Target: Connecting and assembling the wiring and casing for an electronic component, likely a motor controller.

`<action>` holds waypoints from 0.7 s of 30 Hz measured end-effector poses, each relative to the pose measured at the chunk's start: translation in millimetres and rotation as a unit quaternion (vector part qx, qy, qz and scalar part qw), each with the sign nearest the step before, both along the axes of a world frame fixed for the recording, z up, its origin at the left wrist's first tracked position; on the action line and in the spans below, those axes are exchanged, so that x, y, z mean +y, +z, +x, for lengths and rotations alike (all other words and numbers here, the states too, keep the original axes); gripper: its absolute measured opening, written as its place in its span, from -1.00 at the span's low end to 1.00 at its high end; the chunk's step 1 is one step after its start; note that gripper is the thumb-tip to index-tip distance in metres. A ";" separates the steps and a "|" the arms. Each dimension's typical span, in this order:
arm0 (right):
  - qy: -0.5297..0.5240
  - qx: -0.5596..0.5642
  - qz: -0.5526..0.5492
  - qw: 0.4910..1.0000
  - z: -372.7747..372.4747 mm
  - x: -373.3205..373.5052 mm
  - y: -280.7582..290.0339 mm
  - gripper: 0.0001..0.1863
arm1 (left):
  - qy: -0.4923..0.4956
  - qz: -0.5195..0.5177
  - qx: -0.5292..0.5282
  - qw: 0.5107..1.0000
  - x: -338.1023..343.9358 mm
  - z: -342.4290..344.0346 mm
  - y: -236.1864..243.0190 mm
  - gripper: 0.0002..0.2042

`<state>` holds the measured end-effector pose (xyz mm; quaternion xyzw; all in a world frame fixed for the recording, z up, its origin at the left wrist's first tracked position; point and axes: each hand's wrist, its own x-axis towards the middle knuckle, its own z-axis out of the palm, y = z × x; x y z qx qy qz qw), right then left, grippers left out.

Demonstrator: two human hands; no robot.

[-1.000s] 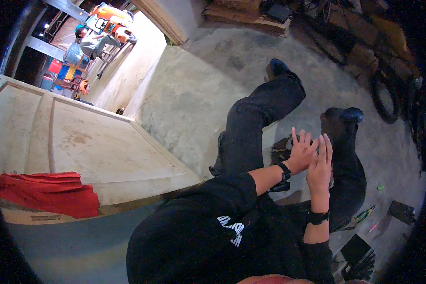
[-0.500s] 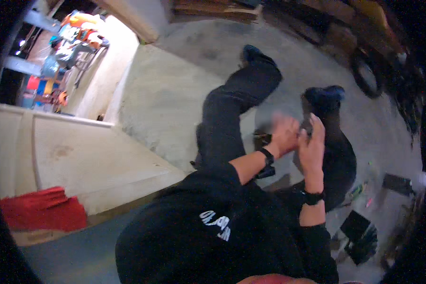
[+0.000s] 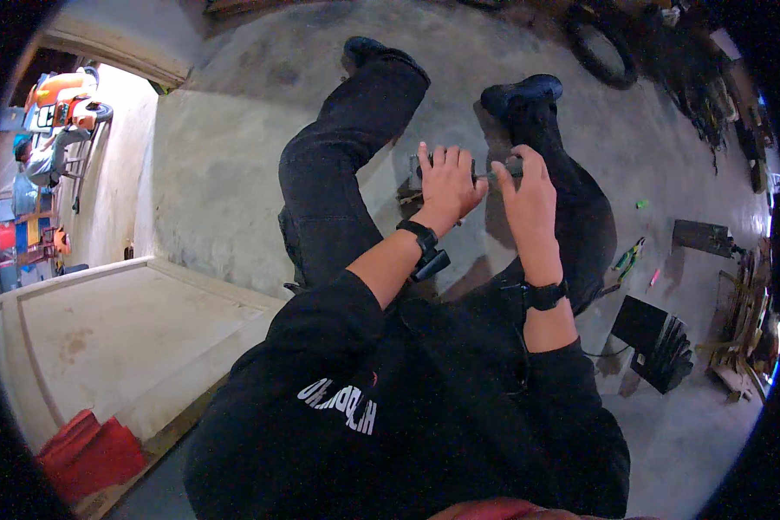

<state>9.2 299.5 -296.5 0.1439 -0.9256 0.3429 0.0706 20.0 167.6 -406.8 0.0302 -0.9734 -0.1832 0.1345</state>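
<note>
Between my spread legs, my left hand (image 3: 446, 186) lies over a dark boxy metal part (image 3: 413, 184), its fingers bent across the top. Most of that part is hidden under the hand. My right hand (image 3: 529, 195) is closed on a slim screwdriver-like tool (image 3: 487, 176), with thumb and fingers around its thicker end. The tool's thin end points left, toward my left hand; I cannot tell whether it touches the part. A black cylindrical object (image 3: 431, 266) shows just below my left wrist.
Right of my leg, pliers (image 3: 631, 258), a pink stick (image 3: 655, 277) and black flat pieces (image 3: 652, 334) lie on the concrete floor. A tire (image 3: 600, 48) stands far right. A pale ledge (image 3: 139, 321) with red cloth (image 3: 91, 455) is left. A person (image 3: 48, 160) sits beyond the doorway.
The view has shifted, so my legs and hands appear farther left and higher. My left hand, blurred before, now rests over the metal part. The tool in my right hand shows more clearly.
</note>
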 end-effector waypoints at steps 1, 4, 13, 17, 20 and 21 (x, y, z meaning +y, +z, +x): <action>0.025 0.036 -0.017 0.999 -0.2 -1.7 -2.2 -0.57 | -0.002 0.005 0.014 1.000 -0.4 -1.3 -1.8 -0.53; 0.087 0.091 -0.064 0.990 -1.5 -9.1 -8.9 -0.57 | -0.004 0.012 0.040 0.999 -1.9 -1.7 -5.2 -0.54; 0.064 -0.063 -0.131 0.987 1.8 -2.9 2.2 -0.61 | 0.002 0.008 0.031 0.999 -1.2 -2.8 -2.7 -0.55; 0.035 -0.022 -0.159 0.986 0.9 4.3 -2.6 -0.64 | 0.005 0.006 0.030 1.000 -3.7 -3.3 -1.4 -0.56; 0.028 0.003 -0.151 0.988 -2.0 7.1 -8.8 -0.65 | 0.003 -0.002 0.019 1.000 -1.0 -5.3 1.9 -0.55; 0.028 0.004 -0.155 0.987 -2.0 6.0 -9.8 -0.65 | 0.001 -0.008 0.015 1.000 -1.5 -5.5 1.3 -0.54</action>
